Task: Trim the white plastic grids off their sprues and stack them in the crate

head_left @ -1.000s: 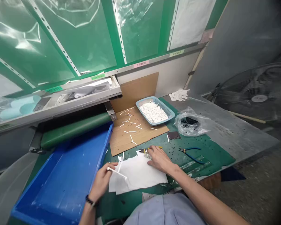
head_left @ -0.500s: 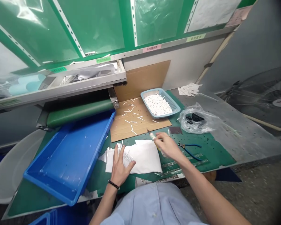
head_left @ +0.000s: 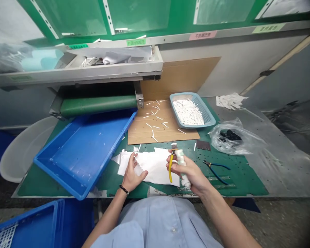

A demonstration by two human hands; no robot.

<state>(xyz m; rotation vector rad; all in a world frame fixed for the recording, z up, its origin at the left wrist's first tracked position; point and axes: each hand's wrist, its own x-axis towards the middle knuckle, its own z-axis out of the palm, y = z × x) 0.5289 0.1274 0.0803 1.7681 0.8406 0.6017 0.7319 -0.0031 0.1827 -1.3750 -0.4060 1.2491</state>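
Note:
My left hand (head_left: 133,175) is at the left part of a white cloth (head_left: 155,167). Between its thumb and fingers it holds a small, pale flat piece (head_left: 138,169), tilted on edge, partly hidden by the fingers. Wrapped round a pair of nippers (head_left: 171,167) is my right hand (head_left: 191,172), above the cloth's right end. One handle of the nippers is yellow, the other bound in white; the jaws point away from me. Small white bits (head_left: 136,149) lie just beyond my left fingertips.
A blue tray (head_left: 80,151) stands at left, below a green roller (head_left: 98,105). Behind the cloth, white sticks lie scattered on cardboard (head_left: 139,136) beside a light-blue basket (head_left: 210,119) of sticks. To the right are blue-handled pliers (head_left: 217,170), a dark plate (head_left: 203,145) and a plastic bag (head_left: 229,137).
My left hand has turned from lying flat over the gridded piece to holding it tilted up. The nippers have swung more upright in my right hand. The camera view has shifted.

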